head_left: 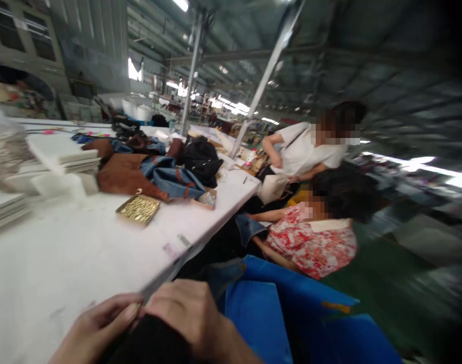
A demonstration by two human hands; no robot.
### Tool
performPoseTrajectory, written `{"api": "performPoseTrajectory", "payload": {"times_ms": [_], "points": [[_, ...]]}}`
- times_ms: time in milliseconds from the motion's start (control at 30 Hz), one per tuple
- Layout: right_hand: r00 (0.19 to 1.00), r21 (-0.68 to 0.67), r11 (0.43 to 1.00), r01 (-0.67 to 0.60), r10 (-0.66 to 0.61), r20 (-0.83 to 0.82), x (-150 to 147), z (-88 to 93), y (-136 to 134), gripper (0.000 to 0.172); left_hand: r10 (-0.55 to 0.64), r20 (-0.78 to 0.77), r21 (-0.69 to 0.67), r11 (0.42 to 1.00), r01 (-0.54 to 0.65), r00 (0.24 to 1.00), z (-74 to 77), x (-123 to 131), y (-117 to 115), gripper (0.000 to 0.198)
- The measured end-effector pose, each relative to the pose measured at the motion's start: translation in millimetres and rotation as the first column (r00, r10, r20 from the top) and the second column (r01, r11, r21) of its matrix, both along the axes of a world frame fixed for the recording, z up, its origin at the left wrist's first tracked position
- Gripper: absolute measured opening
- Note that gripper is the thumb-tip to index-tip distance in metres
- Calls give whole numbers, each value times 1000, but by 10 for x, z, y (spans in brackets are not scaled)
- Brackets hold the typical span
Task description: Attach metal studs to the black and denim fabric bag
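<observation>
Left hand (101,323) and right hand (189,313) pinch black fabric (153,344), seemingly mid-work; plenty of gold pieces (139,208) fill their box (129,219).

Standing here, I'd say the single view looks from the wearer's head, forward and slightly down, close above the bare left hand (97,326) and bare right hand (195,313). Beyond their grip it reaches across the broad white-topped table (86,258) to the dim metal roof (329,60), far off.
</observation>
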State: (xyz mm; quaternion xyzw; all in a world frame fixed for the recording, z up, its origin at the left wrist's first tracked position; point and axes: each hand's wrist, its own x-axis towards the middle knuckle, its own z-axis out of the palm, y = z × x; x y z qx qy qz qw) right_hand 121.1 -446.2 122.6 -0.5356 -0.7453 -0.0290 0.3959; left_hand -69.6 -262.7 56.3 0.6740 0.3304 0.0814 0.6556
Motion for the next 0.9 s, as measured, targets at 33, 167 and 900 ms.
{"api": "performPoseTrajectory", "payload": {"times_ms": [33, 167, 900], "points": [[1000, 6, 1000, -7, 8, -22, 9, 57, -20, 32, 24, 47, -75, 997, -20, 999, 47, -53, -81, 67], [999, -35, 999, 9, -11, -51, 79, 10, -30, 30, 108, 242, -449, 893, 12, 964, 160, -99, -325, 54], [994, -154, 988, 1, -18, -106, -58, -60, -90, 33, 242, 426, -594, 802, 68, 872, 38, -98, -568, 34]]}}
